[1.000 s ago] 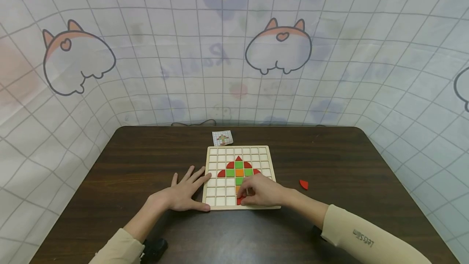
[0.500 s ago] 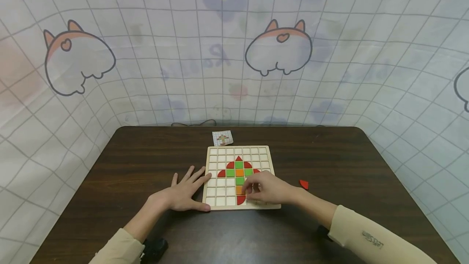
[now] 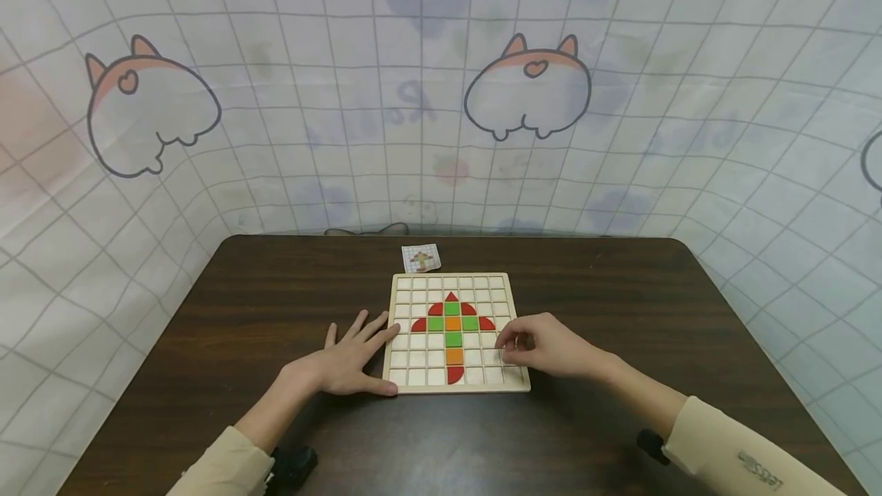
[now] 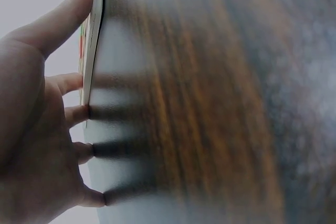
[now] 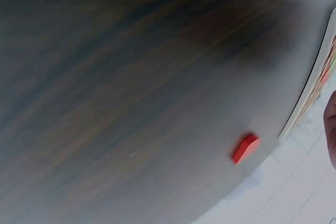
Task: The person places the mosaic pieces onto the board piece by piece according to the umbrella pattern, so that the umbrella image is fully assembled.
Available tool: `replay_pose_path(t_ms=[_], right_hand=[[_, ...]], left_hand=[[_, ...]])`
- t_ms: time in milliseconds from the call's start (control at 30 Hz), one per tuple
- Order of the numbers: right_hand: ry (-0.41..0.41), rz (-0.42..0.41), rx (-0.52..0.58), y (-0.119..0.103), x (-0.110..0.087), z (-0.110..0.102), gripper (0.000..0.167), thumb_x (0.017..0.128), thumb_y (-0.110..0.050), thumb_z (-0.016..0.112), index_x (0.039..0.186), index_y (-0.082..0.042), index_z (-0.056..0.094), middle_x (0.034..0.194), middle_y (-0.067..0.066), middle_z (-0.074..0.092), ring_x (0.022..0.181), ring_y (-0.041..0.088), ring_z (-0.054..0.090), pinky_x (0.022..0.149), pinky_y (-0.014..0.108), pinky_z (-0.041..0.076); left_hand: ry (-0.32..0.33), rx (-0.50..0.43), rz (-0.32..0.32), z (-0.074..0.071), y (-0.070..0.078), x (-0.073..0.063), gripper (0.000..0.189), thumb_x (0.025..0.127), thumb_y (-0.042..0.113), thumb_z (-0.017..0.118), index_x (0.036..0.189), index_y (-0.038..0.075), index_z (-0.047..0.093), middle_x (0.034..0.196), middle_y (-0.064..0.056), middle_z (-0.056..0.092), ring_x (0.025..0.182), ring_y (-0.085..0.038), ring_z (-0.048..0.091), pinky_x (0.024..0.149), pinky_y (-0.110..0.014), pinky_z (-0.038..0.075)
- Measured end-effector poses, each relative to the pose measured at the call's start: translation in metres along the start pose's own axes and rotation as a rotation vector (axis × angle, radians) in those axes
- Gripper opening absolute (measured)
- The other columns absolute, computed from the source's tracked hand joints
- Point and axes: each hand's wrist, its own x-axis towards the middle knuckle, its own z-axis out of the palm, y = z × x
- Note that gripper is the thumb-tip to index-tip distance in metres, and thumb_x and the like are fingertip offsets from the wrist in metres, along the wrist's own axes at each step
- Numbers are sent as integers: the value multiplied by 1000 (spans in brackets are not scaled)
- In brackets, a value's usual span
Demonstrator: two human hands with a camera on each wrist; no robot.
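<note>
A wooden grid board [image 3: 458,392] lies on the dark table, bearing an arrow-like pattern of coloured tiles. Green and orange squares run down its middle, with a red quarter-round tile [image 3: 455,375] at the bottom. My left hand [image 3: 350,358] is spread flat, thumb and fingertips at the board's left edge; the left wrist view shows them against the board's side [image 4: 95,40]. Over the board's right edge hovers my right hand [image 3: 551,344], fingers loosely bent, nothing visible between them. Another red tile [image 5: 247,148] rests on the table in the right wrist view; the right hand hides it in the head view.
A small picture card [image 3: 420,258] with a similar coloured pattern lies just behind the board. A patterned grid curtain [image 3: 344,98] surrounds the back and sides of the table [image 3: 276,289]. A dark cable [image 3: 365,232] runs along the table's back edge.
My right hand has left the red quarter-round tile at the bottom of the pattern and moved right to the board's edge. The left hand stays in place.
</note>
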Motion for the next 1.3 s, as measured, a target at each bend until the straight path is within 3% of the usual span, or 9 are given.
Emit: replay_pose_path(t_ms=[767, 1000, 1167, 1300], right_hand=[[234, 199, -44, 33, -64, -26, 10, 97, -15, 74, 105, -8, 74, 84, -7, 64, 73, 10, 59, 62, 27, 48], [295, 328, -52, 38, -78, -34, 23, 94, -22, 78, 110, -7, 71, 85, -4, 61, 74, 12, 61, 64, 28, 48], [304, 412, -122, 42, -86, -40, 34, 90, -30, 82, 112, -6, 71, 91, -1, 60, 83, 17, 60, 69, 33, 48], [293, 444, -177, 45, -89, -43, 41, 88, -33, 83, 112, -3, 70, 90, 1, 59, 79, 18, 54, 67, 35, 45]], left_hand=[[8, 5, -2, 3, -2, 2, 103, 88, 68, 69, 166, 20, 22, 172, -10, 7, 155, -42, -5, 108, -80, -4], [9, 3, -5, 2, -1, 2, 103, 88, 67, 70, 166, 20, 22, 172, -10, 7, 155, -42, -6, 108, -80, -5], [9, 8, -12, 2, 0, 1, 103, 88, 68, 70, 166, 20, 23, 172, -9, 8, 155, -42, -5, 108, -80, -4], [14, 5, -10, 2, 0, 1, 104, 87, 68, 70, 166, 19, 23, 172, -10, 9, 155, -42, -4, 108, -80, -3]])
